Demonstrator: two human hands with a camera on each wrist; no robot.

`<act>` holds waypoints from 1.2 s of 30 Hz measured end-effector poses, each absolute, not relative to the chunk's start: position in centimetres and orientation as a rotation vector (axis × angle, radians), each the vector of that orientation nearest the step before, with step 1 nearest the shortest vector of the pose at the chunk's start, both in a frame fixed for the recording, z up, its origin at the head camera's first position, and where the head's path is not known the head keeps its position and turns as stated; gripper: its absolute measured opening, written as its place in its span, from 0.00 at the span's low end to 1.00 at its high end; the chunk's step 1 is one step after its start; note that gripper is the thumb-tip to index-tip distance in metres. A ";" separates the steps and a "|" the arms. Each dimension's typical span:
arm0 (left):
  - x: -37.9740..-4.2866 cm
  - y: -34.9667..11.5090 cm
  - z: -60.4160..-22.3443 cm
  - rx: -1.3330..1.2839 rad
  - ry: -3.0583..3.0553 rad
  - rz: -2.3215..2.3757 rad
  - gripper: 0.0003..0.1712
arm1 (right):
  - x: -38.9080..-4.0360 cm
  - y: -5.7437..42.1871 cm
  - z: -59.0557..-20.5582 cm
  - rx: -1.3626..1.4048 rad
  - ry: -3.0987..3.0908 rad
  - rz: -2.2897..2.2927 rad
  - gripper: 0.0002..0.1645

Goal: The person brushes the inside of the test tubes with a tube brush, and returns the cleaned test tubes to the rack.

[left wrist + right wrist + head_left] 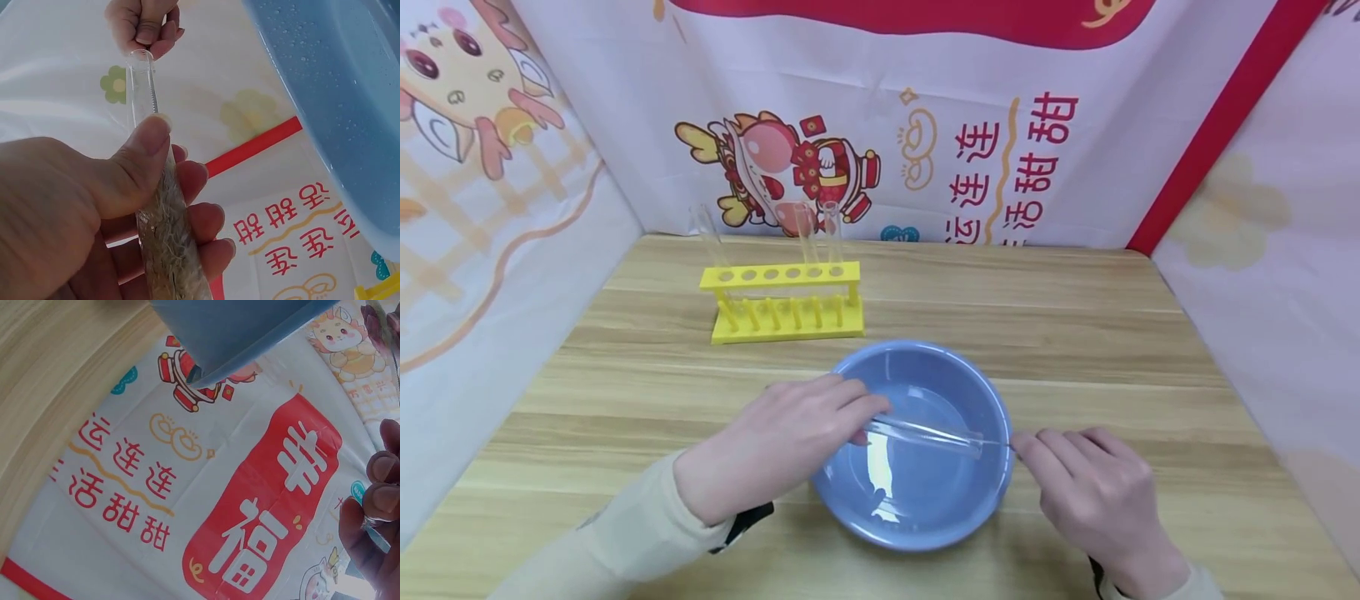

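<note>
My left hand grips a clear glass test tube over a blue basin, the tube's open end towards the right. Inside the tube, the left wrist view shows the pale bristles of a test tube brush behind the thumb and fingers. The brush's thin wire handle comes out of the tube mouth. Just beyond the basin's right rim, my right hand pinches that wire with curled fingers. In the right wrist view, the right hand's fingertips appear at the right edge.
Behind the basin, to the left, stands a yellow test tube rack. One test tube leans at its left end, and two more stand at its right end. A printed cloth rises at the back edge of the wooden table.
</note>
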State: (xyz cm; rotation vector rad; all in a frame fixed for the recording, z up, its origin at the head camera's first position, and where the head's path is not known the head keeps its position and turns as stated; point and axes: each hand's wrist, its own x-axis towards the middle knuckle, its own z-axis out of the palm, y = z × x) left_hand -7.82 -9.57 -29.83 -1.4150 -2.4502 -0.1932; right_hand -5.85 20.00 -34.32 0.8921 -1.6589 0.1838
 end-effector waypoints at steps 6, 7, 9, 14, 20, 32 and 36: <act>-7.6 -9.8 -29.4 -1.409 -2.460 -0.189 0.21 | -5.5 20.3 -34.2 0.886 -1.694 0.211 0.20; -7.6 -9.8 -29.4 -1.408 -2.468 -0.189 0.22 | -5.5 20.4 -34.2 0.885 -1.703 0.214 0.20; -7.6 -9.9 -29.2 -1.401 -2.479 -0.187 0.22 | -5.3 20.5 -34.2 0.886 -1.725 0.224 0.19; -7.4 -10.1 -29.0 -1.390 -2.491 -0.188 0.23 | -4.9 20.9 -34.1 0.899 -1.782 0.267 0.18; -7.4 -10.5 -29.1 -1.376 -2.496 -0.193 0.21 | -4.4 21.1 -33.6 0.904 -1.855 0.304 0.17; -7.5 -11.0 -29.2 -1.341 -2.514 -0.184 0.24 | -3.8 21.9 -33.4 0.871 -1.958 0.376 0.21; -7.5 -11.1 -29.3 -1.330 -2.510 -0.184 0.24 | -3.8 22.4 -33.6 0.868 -2.000 0.377 0.20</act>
